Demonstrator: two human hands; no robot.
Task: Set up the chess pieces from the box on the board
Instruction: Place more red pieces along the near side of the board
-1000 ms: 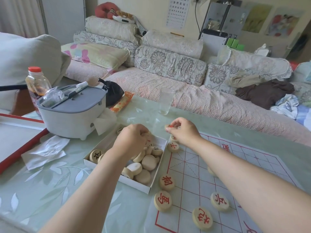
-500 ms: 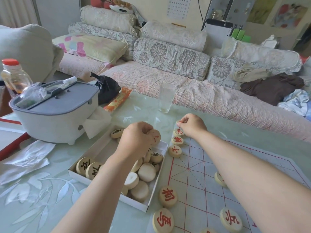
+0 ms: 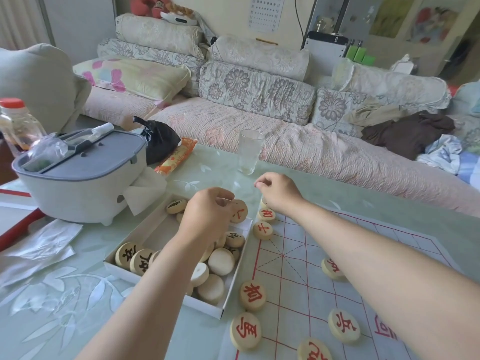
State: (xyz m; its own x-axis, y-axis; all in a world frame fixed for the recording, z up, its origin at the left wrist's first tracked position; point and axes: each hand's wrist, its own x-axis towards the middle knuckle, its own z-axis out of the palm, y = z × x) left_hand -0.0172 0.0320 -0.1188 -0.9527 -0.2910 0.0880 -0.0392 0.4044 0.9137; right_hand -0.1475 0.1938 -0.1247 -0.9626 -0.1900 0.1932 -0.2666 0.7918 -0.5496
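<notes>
**Head view.** The left hand hangs over the far half of the white box. Its forearm enters from the near edge, and the wrist is bent down with the knuckles up. Its fingers are curled and pinch a red-marked piece, held on edge above the box's far right corner.

The box lies on the green table, just left of the board. It holds loose pieces, several of them blank side up, and black-lettered pieces at its near left.

The right hand is over the board's far left corner, its forearm crossing the board diagonally from the near right. Its fingers are curled, with the tips of thumb and forefinger drawn together. Whether anything lies between them cannot be told.

Red-lettered placed pieces lie flat in a file along the board's left edge, with others nearer on the grid. A drinking glass stands on the table beyond both hands. A grey-lidded container sits to the far left of the box.
</notes>
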